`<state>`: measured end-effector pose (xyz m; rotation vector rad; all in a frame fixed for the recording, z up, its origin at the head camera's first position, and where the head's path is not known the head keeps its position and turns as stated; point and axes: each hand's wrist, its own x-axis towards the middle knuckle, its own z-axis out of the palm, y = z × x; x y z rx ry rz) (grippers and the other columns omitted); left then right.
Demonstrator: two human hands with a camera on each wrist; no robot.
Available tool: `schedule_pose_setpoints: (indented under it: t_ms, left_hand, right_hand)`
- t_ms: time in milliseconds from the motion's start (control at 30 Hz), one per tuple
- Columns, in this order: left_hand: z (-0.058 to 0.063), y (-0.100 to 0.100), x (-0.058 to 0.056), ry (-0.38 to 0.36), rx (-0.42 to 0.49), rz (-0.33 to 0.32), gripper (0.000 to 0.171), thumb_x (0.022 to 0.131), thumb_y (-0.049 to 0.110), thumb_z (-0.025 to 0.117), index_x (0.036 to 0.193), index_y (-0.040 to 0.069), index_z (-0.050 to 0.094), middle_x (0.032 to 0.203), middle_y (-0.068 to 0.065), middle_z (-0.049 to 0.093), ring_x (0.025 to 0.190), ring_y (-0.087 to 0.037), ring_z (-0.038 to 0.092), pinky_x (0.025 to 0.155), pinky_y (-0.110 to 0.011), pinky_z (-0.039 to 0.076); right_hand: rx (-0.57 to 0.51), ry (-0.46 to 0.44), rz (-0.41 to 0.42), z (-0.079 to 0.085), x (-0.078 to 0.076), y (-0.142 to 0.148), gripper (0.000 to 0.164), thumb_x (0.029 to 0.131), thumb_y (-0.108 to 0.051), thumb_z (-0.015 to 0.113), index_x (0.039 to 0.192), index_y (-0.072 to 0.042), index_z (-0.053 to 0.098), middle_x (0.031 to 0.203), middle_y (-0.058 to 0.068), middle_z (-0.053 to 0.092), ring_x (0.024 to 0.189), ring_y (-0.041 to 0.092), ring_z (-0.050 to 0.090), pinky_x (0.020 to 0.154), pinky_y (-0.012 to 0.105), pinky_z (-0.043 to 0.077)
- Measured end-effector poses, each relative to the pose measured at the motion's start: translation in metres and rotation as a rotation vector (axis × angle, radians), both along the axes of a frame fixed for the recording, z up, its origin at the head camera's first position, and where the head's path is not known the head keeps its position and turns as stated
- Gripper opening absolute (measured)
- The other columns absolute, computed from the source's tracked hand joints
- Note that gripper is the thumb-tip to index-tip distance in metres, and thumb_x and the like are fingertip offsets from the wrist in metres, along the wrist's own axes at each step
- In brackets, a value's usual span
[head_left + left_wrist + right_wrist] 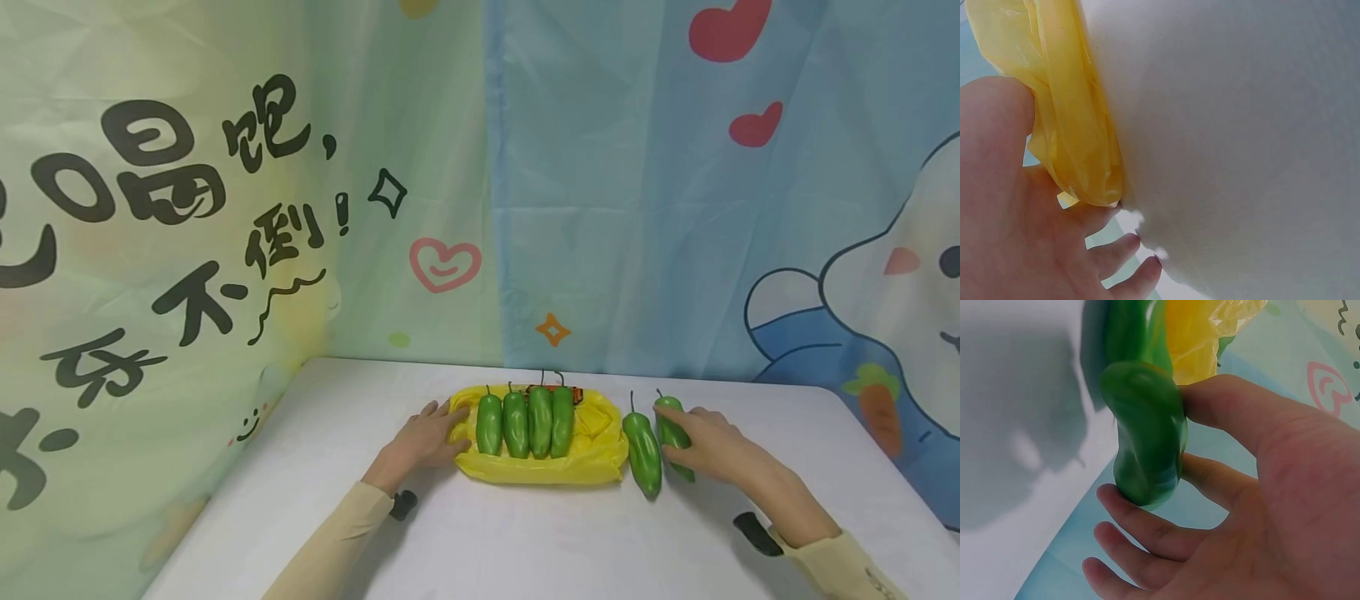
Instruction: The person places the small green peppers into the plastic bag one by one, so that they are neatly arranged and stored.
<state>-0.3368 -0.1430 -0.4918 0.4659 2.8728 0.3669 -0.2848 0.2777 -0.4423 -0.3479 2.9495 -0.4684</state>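
Observation:
My left hand [426, 435] is at the left end of a crumpled yellow plastic bag [525, 473], its thumb and fingers on either side of the edge. The left wrist view shows the bag [1079, 125] between thumb and index finger, the other fingers spread. Several green chili peppers [516, 425] with thin stems lie side by side on the bag. Just right of it, one green pepper [642, 457] lies on the table. Beside that, my right hand [712, 446] holds another green pepper [1147, 437] between its thumb and fingers.
The white table [540, 542] ends at a back edge against a printed fabric backdrop [600, 208]. Another backdrop panel [150, 292] with large dark characters hangs along the left side. A dark strap piece [757, 533] sits at the right wrist.

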Motion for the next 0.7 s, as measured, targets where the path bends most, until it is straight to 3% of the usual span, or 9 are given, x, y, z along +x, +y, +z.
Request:
schedule_pose_setpoints:
  t_ms: [700]
  left_hand:
    - [0.0023, 0.0008, 0.0005, 0.000, -0.012, -0.005, 0.061, 0.100, 0.045, 0.055, 0.154, 0.019, 0.042, 0.163, -0.015, 0.033, 0.151, -0.043, 0.026, 0.122, -0.060, 0.027]
  right_hand:
    - [-0.001, 0.014, 0.008, 0.0051, 0.0003, -0.0037, 0.065, 0.088, -0.023, 0.072, 0.144, 0.002, 0.049, 0.109, 0.030, 0.061, 0.082, 0.028, 0.054, 0.064, 0.040, 0.049]
